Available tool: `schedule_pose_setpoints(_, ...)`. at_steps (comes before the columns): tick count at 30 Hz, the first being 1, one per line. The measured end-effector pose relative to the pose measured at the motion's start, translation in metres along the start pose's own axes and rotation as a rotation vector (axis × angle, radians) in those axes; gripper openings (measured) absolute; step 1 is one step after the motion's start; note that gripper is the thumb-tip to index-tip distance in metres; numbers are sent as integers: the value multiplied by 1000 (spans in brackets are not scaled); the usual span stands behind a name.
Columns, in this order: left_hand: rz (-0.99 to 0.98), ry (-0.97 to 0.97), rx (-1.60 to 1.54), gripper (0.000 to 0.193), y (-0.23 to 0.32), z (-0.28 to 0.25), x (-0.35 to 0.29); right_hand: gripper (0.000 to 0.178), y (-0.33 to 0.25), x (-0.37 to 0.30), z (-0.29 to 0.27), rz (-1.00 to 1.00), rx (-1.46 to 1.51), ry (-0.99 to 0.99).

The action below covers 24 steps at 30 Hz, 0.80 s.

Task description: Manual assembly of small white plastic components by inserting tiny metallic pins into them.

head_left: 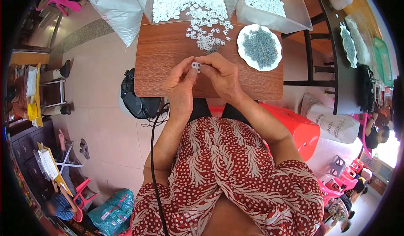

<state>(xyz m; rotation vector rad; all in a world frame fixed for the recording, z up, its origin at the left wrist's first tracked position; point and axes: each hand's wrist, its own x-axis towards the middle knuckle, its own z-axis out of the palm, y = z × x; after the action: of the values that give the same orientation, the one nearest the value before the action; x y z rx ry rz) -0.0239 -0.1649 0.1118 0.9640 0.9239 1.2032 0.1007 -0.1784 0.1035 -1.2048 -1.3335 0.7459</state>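
Over the near part of the brown wooden table (158, 46), I hold a small white plastic piece with dark round holes (196, 66) between my fingertips. My left hand (180, 86) pinches it from the left, thumb and forefinger closed. From the other side, the thumb and forefinger of my right hand (223, 76) close on the same piece. Just beyond my fingers lie loose white pieces (206, 33) of the same sort, with a small heap of thin grey pins or screws (213, 49) at their near edge.
Clear bins of white pieces (189, 2) (264, 1) stand at the table's far side. A scalloped white plate (242, 53) carries many thin grey pins or screws. A white sack (115, 11) stands far left, a black bag (141, 99) below the table, and a red stool (294, 131) right.
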Motion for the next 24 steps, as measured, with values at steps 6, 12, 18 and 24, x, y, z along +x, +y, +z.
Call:
schedule_pose_setpoints(6, 29, 51, 184, 21, 0, 2, -2, 17, -8, -1, 4, 165, 113, 54)
schedule_pose_setpoints(12, 169, 41, 328, 21, 1, 4, -2, 17, -10, -2, 5, 232, 174, 80)
schedule_pose_setpoints(18, 206, 56, 275, 23, 0, 6, -2, 17, -6, -3, 7, 272, 207, 95)
schedule_pose_setpoints(24, 205, 88, 306, 22, -4, 5, -3, 16, -11, -3, 7, 250, 136, 102)
